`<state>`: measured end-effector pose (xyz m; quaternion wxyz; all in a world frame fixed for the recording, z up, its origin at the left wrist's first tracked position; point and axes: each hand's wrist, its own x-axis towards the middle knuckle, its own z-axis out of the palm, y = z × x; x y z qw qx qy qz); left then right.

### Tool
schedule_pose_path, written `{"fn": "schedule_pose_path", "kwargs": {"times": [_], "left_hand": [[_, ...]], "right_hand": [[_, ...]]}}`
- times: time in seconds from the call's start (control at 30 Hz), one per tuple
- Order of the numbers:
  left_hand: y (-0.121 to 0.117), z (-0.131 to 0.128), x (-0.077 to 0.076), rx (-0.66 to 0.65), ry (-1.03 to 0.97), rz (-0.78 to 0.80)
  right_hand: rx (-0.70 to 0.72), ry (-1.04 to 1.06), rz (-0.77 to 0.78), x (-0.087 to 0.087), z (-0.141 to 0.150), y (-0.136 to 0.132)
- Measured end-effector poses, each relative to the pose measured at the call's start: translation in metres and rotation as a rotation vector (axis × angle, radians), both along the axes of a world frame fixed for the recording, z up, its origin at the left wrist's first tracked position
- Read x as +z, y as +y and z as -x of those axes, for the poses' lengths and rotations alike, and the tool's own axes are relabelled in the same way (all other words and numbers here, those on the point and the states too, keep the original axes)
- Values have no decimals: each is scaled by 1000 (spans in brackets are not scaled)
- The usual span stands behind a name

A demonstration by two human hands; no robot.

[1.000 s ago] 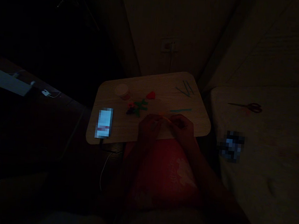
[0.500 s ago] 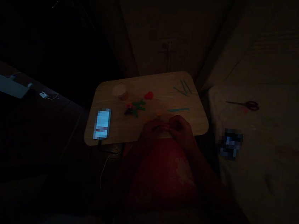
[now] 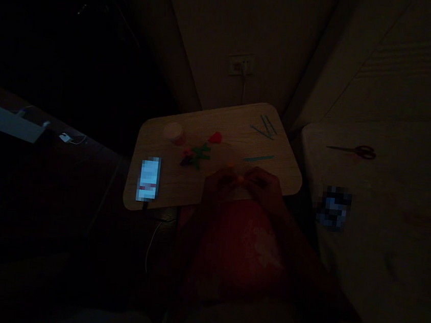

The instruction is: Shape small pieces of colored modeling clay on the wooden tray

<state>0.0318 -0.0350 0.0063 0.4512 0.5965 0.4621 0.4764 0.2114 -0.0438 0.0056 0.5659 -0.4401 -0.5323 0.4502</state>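
In the dim light, my left hand point(image 3: 219, 182) and my right hand point(image 3: 266, 185) meet over the table's near edge, fingers curled. A small orange lump point(image 3: 241, 179) shows at the left fingertips. The right fingers are pinched beside it; a faint thin line shows there, too dark to name. Just beyond the hands lies a small yellow-orange piece point(image 3: 230, 165). A thin blue-green stick point(image 3: 258, 158) rests past my right hand. Farther left are green clay-like pieces point(image 3: 201, 152), a dark purple piece point(image 3: 186, 161) and a red lump point(image 3: 215, 138).
The small wooden table point(image 3: 174, 188) bears a lidded tub point(image 3: 173, 132), a lit phone point(image 3: 148, 179) at the left and several thin sticks point(image 3: 267, 127) at the back right. Scissors point(image 3: 355, 151) lie on the pale surface at right. A wall socket point(image 3: 241, 65) has a plug in it.
My fingers have shifted apart slightly, and the orange lump now shows between my hands. The view has moved a little; the things on the table stay in place.
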Motion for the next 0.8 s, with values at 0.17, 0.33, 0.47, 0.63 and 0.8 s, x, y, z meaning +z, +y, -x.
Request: {"fn": "schedule_pose_path", "kwargs": {"times": [0.17, 0.33, 0.47, 0.63, 0.8], "left_hand": [[3, 5, -2, -57, 77, -96], [4, 7, -1, -94, 239, -182], [5, 3, -6, -72, 347, -263], [9, 3, -14, -124, 434, -333], [6, 3, -11, -133, 509, -368]], "right_hand": [[85, -32, 69, 0, -5, 3], [131, -257, -6, -1, -14, 6], [-73, -544, -151, 3, -31, 17], [-203, -928, -255, 4, -47, 42], [-176, -1046, -185, -4, -46, 53]]}}
